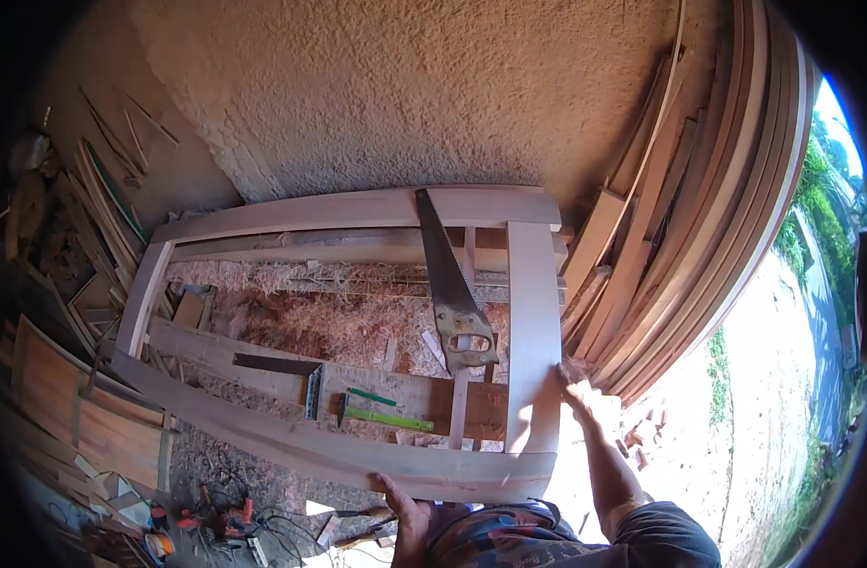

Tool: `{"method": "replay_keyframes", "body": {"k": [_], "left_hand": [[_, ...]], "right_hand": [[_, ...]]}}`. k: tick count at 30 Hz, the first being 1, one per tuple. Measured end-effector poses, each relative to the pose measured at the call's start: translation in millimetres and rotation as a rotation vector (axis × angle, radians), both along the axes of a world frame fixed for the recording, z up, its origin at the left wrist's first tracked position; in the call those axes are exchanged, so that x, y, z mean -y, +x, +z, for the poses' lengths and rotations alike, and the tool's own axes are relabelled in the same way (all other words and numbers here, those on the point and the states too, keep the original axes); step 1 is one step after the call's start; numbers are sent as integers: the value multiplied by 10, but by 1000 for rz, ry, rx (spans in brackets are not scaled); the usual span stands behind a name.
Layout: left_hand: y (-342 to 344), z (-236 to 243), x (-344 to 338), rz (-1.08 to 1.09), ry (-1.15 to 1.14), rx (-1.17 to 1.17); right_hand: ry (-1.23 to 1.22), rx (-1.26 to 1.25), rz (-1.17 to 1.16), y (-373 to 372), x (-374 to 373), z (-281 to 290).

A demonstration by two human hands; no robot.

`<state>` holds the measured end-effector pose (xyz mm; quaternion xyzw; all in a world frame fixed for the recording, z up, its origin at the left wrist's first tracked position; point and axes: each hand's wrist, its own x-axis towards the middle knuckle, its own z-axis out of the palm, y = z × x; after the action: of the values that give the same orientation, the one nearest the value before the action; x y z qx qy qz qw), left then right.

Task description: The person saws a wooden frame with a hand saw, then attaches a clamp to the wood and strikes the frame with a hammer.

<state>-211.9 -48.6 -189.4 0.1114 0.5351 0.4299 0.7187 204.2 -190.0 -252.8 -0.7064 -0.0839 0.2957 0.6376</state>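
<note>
I have the left grip (412,516) at the outer edge of the near rail (452,473) of a large wooden frame (535,284), one digit up against the wood; I cannot tell whether its fingers close underneath. My right grip (575,379) touches the frame's outer right edge, and from here I cannot tell whether it is clenched on the board or only leaning there. The frame lies just ahead of the patterned shirt (490,537), its long sides running left to right. Across the frame's far rail (339,210) I see the tip of a handsaw (448,275), its handle toward the near side, beside the wide right end board. Within the frame's opening, nearer its near rail, I make out a dark-bladed square (273,363), a green stick (371,396) and a lime-green straight tool (391,418). Wood shavings (273,322) show through the opening beyond them. Right of the frame, long boards (708,237) lean in a stack; beyond its far rail rises a rough wall (377,104). Left of the frame stand thin offcuts (97,237), and below its near left corner I see red-and-black power tools (230,521) among cables
</note>
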Motion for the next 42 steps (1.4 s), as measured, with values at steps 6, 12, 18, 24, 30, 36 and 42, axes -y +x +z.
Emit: {"method": "replay_keyframes", "body": {"k": [6,12,18,24,30,36,42], "left_hand": [[-163,-182,-77,-54,125,4],[-295,-66,-16,0,-32,-169],[-537,-136,20,-65,-9,-56],[-614,-210,14,-80,17,51],[-774,-109,104,-182,503,-1039],[-133,428,-209,-804,1285,-1276],[1145,201,-540,-1358,1076,-1344]], "right_hand": [[-108,-68,126,-151,-103,-208],[-195,-26,153,-281,-4,-239],[-230,-12,182,-488,-2,-250],[-134,-155,201,-550,45,-305],[-344,609,624,-868,448,-606],[-489,726,644,-982,518,-463],[-626,581,690,-1122,281,-7]]}}
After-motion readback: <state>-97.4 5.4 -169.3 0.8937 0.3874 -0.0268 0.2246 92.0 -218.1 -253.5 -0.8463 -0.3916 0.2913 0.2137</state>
